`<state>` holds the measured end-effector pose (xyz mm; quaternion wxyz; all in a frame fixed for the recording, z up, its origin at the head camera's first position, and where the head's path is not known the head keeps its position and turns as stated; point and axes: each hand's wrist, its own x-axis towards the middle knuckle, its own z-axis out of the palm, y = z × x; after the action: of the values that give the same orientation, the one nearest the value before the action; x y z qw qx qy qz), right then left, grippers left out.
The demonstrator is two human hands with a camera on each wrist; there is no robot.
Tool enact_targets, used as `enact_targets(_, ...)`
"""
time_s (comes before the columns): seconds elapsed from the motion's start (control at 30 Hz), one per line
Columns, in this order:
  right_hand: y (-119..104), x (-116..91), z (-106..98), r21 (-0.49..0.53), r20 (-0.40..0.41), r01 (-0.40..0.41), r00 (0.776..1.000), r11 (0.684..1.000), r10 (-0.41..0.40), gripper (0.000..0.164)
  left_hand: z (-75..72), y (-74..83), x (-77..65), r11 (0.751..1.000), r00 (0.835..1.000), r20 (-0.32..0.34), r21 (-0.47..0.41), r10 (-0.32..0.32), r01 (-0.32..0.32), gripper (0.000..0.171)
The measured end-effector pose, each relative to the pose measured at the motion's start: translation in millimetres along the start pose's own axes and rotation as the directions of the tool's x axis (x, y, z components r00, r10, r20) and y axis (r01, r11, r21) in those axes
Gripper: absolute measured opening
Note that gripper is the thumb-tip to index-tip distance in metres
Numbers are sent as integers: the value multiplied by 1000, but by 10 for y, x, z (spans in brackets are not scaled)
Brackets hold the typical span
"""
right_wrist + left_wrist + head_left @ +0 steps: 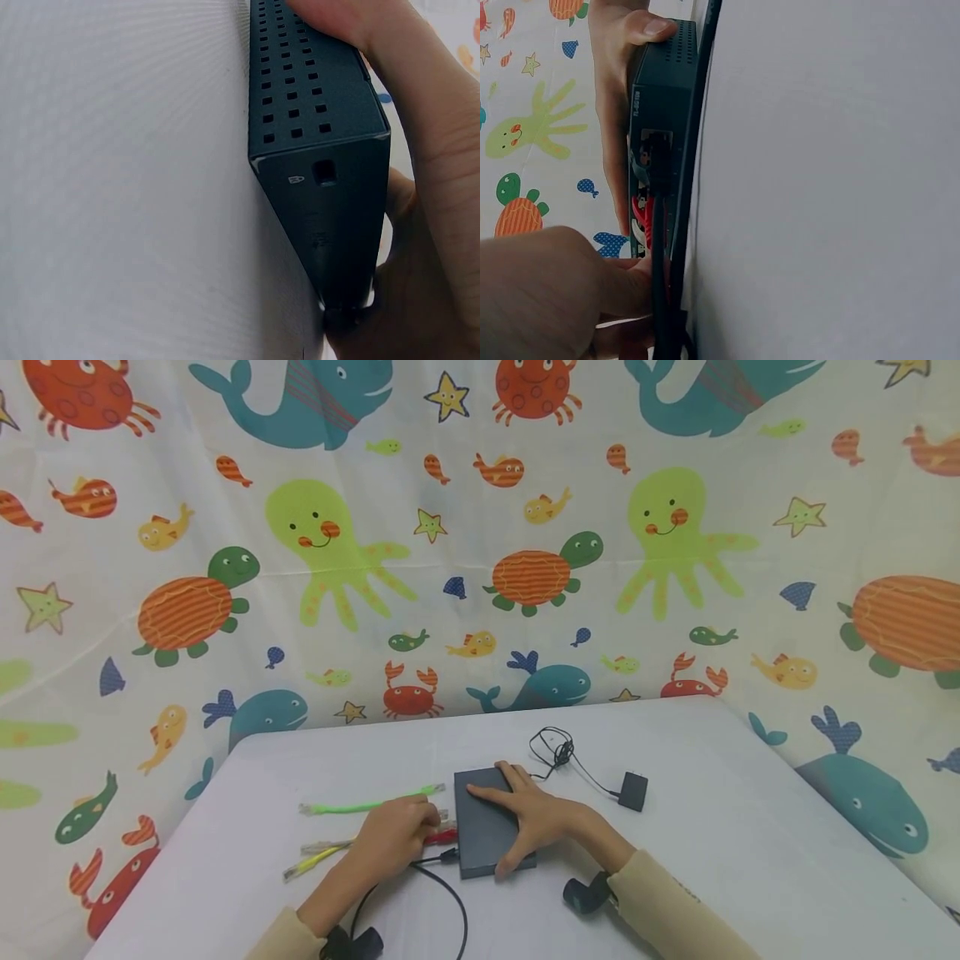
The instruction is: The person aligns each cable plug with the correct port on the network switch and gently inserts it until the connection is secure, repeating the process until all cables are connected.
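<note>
A dark network switch [480, 835] lies on the white table, its ports facing left. My right hand [536, 818] grips it, fingers spread over the top and far edge, thumb at the near edge; in the right wrist view the thumb lies along the vented side of the switch [322, 217]. My left hand [396, 835] is right at the ports, pinching a network cable whose plug is mostly hidden by the fingers. A black cable [658, 262] sits in the nearest port. Beside it a red network cable [441, 837] also reaches the ports.
A green network cable [352, 808] lies beyond my left hand. Grey [318, 847] and yellow [307, 864] cable ends stick out left of it. Behind the switch, a coiled thin power cord [561, 752] runs to a black adapter [633, 791]. A patterned curtain [450, 652] hangs behind the table.
</note>
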<state>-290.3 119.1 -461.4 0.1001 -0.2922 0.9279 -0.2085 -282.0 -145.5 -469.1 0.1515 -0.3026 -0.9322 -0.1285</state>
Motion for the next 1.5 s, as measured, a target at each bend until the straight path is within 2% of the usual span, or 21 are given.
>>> enact_targets(0.87, -20, 5, 11, 5, 6, 12, 1000, 1000, -12, 112, 6, -3, -17, 1000, 1000, 25, 11, -18, 17, 17)
enact_targets(1.1, -34, -1, -1, 0, -9, -2, 1000, 1000, 2, 112, 21, -4, -8, 1000, 1000, -25, 10, -5, 5, 14)
enact_targets(1.33, -27, -1, -16, -14, -8, 0, 1000, 1000, 0, 113, 28, 0, 8, 1000, 999, -32, 8, -13, 13, 13)
enact_targets(1.5, -22, 0, -17, -2, -4, 8, 1000, 1000, -8, 113, 22, 14, 8, 999, 1000, -26, 39, -11, 12, 14)
